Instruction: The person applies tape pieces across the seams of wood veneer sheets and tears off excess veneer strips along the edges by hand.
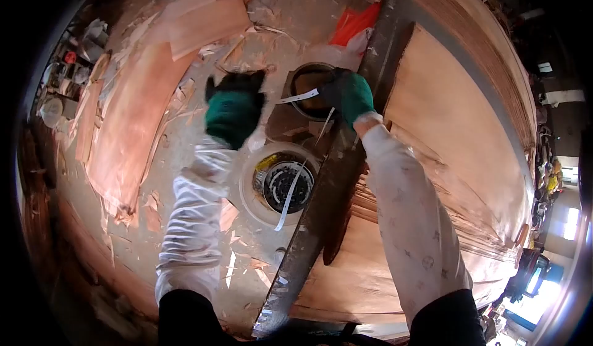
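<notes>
My right hand [353, 97], in a green and black glove, is closed on a white perforated tape [290, 193]. One length of the tape sticks out to the left of the fingers. Another hangs down over a white round tub [248, 191] on the floor. Off to the left, my left hand [235, 112], gloved the same way, is raised over the floor with its fingers apart. It is somewhat blurred and nothing shows in it. A dark round container [295, 86] with brownish contents sits just beside my right hand.
Wood veneer sheets [457, 105] lie stacked on the right behind a dark metal beam [343, 160]. More loose veneer [139, 123] and scraps cover the floor at left. Red plastic [355, 23] lies by the beam's far end.
</notes>
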A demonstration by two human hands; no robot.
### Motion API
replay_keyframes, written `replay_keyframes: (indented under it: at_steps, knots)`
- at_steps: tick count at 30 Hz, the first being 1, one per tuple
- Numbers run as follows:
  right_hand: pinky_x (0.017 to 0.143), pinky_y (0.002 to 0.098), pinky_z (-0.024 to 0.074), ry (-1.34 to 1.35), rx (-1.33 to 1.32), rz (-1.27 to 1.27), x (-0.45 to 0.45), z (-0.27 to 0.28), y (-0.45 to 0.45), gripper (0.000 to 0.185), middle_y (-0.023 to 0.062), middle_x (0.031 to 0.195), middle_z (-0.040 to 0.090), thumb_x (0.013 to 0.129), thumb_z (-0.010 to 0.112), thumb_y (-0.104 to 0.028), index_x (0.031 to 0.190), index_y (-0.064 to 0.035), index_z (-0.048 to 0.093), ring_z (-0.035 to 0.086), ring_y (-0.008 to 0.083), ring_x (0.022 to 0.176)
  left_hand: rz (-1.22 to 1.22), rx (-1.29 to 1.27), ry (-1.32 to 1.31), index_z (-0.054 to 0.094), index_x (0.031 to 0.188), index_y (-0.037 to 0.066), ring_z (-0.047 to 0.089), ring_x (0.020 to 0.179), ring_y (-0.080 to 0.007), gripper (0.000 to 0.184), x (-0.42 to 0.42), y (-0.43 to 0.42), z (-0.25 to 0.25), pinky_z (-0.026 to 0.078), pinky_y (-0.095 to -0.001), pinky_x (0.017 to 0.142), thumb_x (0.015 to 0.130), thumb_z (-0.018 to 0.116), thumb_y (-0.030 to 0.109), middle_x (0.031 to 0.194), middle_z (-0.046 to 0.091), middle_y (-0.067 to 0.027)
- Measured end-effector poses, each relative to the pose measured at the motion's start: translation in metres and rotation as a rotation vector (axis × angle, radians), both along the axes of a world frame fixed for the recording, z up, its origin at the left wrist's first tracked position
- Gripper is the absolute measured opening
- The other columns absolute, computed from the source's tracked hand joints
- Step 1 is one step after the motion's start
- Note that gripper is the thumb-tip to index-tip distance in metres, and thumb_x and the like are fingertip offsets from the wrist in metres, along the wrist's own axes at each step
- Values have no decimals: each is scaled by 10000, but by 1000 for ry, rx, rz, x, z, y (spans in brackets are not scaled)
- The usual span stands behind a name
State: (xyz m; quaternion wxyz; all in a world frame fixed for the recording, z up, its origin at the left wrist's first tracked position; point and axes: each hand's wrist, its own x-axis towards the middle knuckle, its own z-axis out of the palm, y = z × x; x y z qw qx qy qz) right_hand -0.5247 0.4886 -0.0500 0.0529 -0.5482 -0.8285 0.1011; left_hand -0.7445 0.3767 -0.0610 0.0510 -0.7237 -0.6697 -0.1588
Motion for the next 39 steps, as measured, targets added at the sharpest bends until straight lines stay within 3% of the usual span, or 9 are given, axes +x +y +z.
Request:
replay_keyframes:
  at_steps: [2, 8, 12, 16, 22, 26, 30, 35, 39]
  knots:
    - [736, 425, 542, 5, 107, -7, -2, -35, 19, 236, 163, 898, 701, 791, 647, -302, 882, -103, 737, 674, 350, 866, -154, 171, 135, 542, 1328, 180, 399, 1347, -297, 473, 28, 22, -26, 118, -682, 1093, 902, 498, 380, 1431, 473, -81]
    - [728, 432, 559, -201, 278, 85, -13, -70, 28, 204, 185, 870, 705, 817, 580, -205, 839, -75, 735, 696, 348, 825, -260, -170, 100, 529, 1353, 194, 352, 1381, -306, 507, 84, 50, -88, 135, -602, 1133, 888, 503, 394, 1440, 468, -100]
    - [699, 444, 557, -291, 336, 178, -4, -44, 36, 171, 168, 855, 706, 796, 590, -176, 850, -84, 724, 696, 345, 813, -272, 150, 82, 527, 1335, 202, 392, 1313, -339, 527, 88, 56, -112, 197, -626, 1093, 858, 525, 424, 1369, 505, -142]
    - [692, 438, 530, -218, 675, 579, 134, 31, 82, 163, 129, 898, 668, 785, 627, -149, 932, -91, 666, 653, 314, 818, -234, 138, 80, 556, 1286, 173, 453, 1219, -314, 478, 90, 59, -104, 273, -560, 1028, 848, 557, 364, 1270, 546, -136]
    - [790, 394, 517, -609, 873, 250, 451, 273, 14, 144, 135, 976, 662, 850, 567, -44, 955, -43, 664, 635, 294, 906, -176, 163, -61, 600, 1212, 130, 546, 1077, -276, 405, 103, 62, -66, 387, -462, 930, 834, 606, 273, 1121, 609, -127]
    - [721, 360, 502, -255, 541, 109, 376, 276, -127, 188, 95, 899, 657, 834, 518, -7, 912, -59, 681, 621, 240, 795, -239, 266, -436, 629, 1163, 101, 607, 982, -251, 357, 117, 13, 10, 462, -397, 866, 824, 638, 213, 1022, 651, -121]
    - [637, 356, 479, 158, 273, 158, 231, 221, -271, 198, 62, 793, 652, 694, 575, -19, 824, -113, 692, 604, 245, 700, -529, -12, -1021, 639, 1155, 71, 649, 920, -203, 342, 125, -166, 80, 527, -334, 782, 819, 667, 126, 957, 682, -115]
    - [626, 374, 470, 482, 29, -28, 201, 203, -410, 165, 29, 721, 643, 604, 684, -53, 736, -149, 699, 594, 247, 688, -818, -55, -939, 655, 1083, 125, 659, 827, -266, 310, 216, -301, 133, 521, -349, 669, 775, 682, 136, 928, 677, -65]
    - [497, 307, 460, 448, 55, 214, 235, 182, -488, 59, 60, 691, 610, 702, 727, -52, 734, -91, 697, 589, 193, 572, -632, -1015, -839, 641, 1164, 38, 665, 930, -245, 322, 168, -417, 169, 531, -346, 767, 903, 622, 224, 1059, 679, -164]
